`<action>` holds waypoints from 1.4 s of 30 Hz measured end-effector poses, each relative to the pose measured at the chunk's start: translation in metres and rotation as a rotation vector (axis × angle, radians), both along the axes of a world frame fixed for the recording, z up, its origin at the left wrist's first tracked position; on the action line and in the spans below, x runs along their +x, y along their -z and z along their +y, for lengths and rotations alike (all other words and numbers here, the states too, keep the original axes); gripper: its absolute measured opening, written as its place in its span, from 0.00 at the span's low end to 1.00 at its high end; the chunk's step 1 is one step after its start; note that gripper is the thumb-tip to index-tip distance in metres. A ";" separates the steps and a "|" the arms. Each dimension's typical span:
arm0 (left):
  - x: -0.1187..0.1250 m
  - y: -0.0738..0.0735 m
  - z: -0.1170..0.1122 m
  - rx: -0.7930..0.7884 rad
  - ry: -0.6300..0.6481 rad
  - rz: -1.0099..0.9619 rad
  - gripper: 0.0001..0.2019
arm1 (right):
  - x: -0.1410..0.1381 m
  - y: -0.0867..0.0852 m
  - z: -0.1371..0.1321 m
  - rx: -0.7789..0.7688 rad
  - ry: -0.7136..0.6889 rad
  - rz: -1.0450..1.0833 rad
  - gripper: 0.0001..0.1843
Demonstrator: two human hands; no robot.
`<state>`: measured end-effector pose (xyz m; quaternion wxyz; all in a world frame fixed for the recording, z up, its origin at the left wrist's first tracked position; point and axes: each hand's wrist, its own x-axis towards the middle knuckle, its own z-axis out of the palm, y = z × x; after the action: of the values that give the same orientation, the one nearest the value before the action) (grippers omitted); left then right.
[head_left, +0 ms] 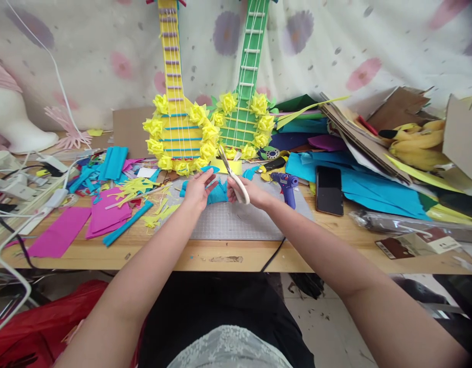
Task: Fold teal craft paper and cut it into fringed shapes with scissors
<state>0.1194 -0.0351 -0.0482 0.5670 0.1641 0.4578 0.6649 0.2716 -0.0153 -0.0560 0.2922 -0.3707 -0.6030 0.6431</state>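
1. Landmark: the grey cutting mat on the bench; I give all places from it.
2. My left hand is over the mat's far left part. Thumb and forefinger appear to pinch a small blue paper piece; my other fingers are spread. The exact contact is too small to tell.
3. My right hand is over the mat's far right part, fingers curled around the white handles of the scissors.
4. Key relation: the scissors' long axis slants toward the mat's far left, tips raised. The blue paper piece lies just left of the blades, its length running roughly across the mat. My left hand is nearer to it. I cannot tell whether blade and paper touch.
5. Between my hands, a wider blue strip lies at the mat's far side.
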 end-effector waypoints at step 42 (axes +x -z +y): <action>-0.029 -0.019 0.001 -0.127 0.358 0.140 0.06 | 0.024 -0.001 0.005 0.130 -0.136 -0.044 0.28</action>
<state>0.0905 -0.0345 -0.0288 0.6521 0.2524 0.5007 0.5102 0.2956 -0.0103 -0.0545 0.2580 -0.3233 -0.6735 0.6126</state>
